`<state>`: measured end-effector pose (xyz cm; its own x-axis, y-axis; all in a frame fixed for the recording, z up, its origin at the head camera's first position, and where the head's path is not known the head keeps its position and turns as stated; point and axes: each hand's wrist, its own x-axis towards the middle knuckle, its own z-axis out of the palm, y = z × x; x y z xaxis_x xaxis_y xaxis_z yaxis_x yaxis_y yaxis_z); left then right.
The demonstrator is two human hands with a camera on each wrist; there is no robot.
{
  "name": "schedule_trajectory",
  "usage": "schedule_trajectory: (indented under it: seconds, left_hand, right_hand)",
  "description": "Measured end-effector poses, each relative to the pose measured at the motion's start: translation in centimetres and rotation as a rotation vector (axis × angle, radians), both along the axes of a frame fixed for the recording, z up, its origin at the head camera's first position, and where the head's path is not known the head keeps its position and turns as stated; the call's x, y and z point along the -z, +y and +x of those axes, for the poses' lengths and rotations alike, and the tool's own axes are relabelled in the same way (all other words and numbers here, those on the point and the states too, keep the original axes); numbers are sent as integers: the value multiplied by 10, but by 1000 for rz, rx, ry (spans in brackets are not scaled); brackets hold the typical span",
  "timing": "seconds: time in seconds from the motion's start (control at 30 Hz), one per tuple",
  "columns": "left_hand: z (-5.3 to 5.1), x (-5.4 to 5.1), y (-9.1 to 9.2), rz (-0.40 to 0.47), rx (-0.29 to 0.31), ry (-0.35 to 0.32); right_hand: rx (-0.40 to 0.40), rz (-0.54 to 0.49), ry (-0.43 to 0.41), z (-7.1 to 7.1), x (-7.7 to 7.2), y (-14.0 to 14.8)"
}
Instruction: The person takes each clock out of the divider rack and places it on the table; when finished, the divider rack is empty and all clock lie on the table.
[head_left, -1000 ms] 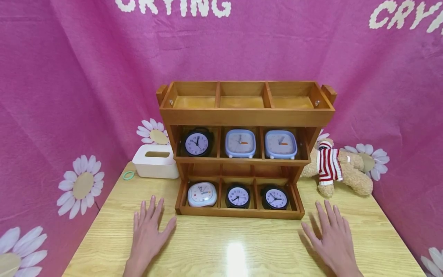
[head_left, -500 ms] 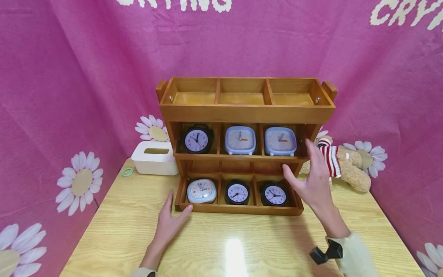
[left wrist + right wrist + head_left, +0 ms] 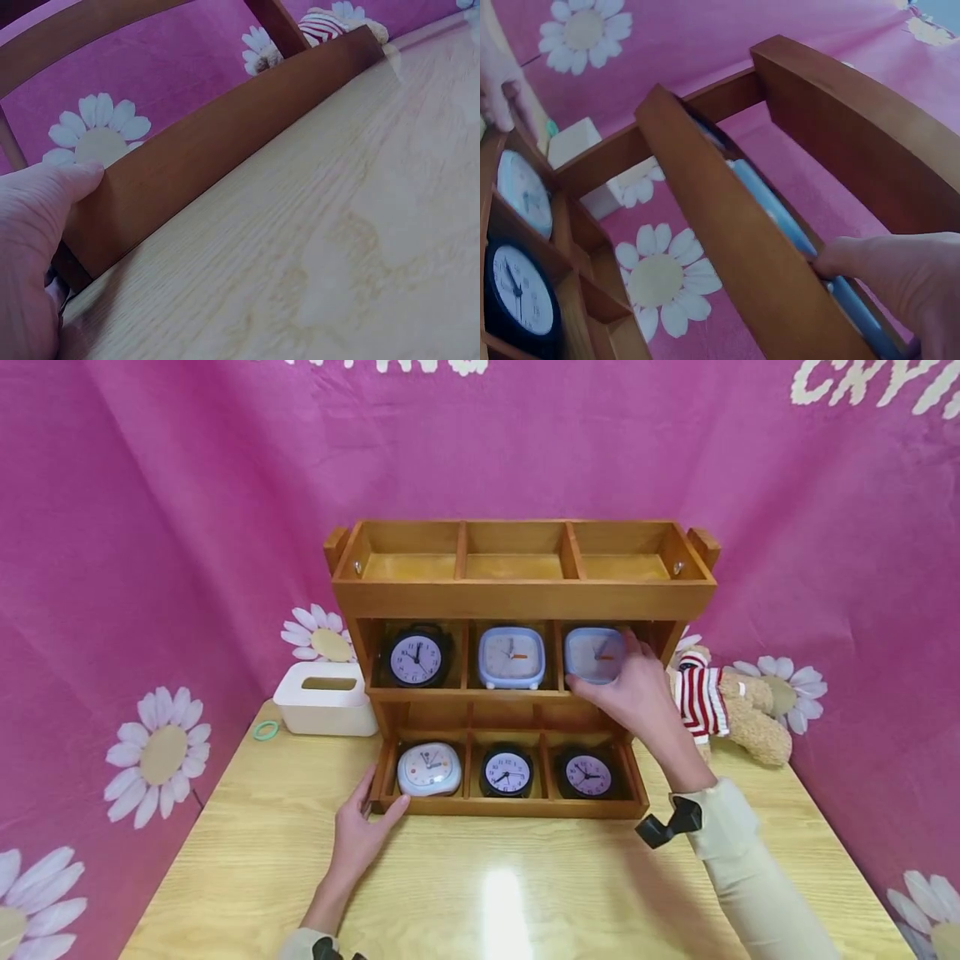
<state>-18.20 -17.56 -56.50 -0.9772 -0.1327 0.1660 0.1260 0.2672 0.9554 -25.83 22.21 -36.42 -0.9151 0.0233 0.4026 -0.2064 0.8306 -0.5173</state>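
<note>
A three-tier wooden shelf [image 3: 525, 600] holds alarm clocks in its middle and bottom rows. My right hand [image 3: 637, 689] grips the light blue alarm clock [image 3: 588, 652] in the middle row's right compartment, thumb at its lower front and fingers at its upper right. In the right wrist view, the thumb [image 3: 840, 259] presses against that clock behind the front board. My left hand [image 3: 360, 831] holds the bottom tier's front left corner, with its thumb [image 3: 82, 180] on the front board. Another light blue clock [image 3: 495, 670] and a black clock [image 3: 416, 658] share the middle row.
Along the bottom row sit a pale oval clock [image 3: 429, 768] and two round black clocks, one in the middle [image 3: 507, 774] and one at right [image 3: 588, 775]. A white tissue box [image 3: 326, 714] and green ring [image 3: 266, 730] are at left, a teddy bear [image 3: 750, 727] at right.
Both hands have left their flat spread near the table. The right hand has risen to the right-hand blue clock and taken hold; the left has moved onto the shelf's lower left corner.
</note>
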Motion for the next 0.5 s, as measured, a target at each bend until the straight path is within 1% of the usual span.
schedule_trajectory:
  seconds: [0.13,0.27,0.33,0.4,0.5]
  left_hand:
    - [1,-3,-3,3,-20,-17]
    - [1,-1,-3,9,-24,-16]
    - [0,-1,-3,15,-14,-13]
    - [-1,-1,-1,23,-1,-9]
    - [0,-1,1,30,0,-2]
  right_hand:
    - [16,2,1,-4,-2,-5]
    - [33,11,60,-7,1,-7]
    - [46,13,92,-8,3,-7]
    - [57,3,123,-8,5,-7]
    - [66,-24,155,-6,8,-6]
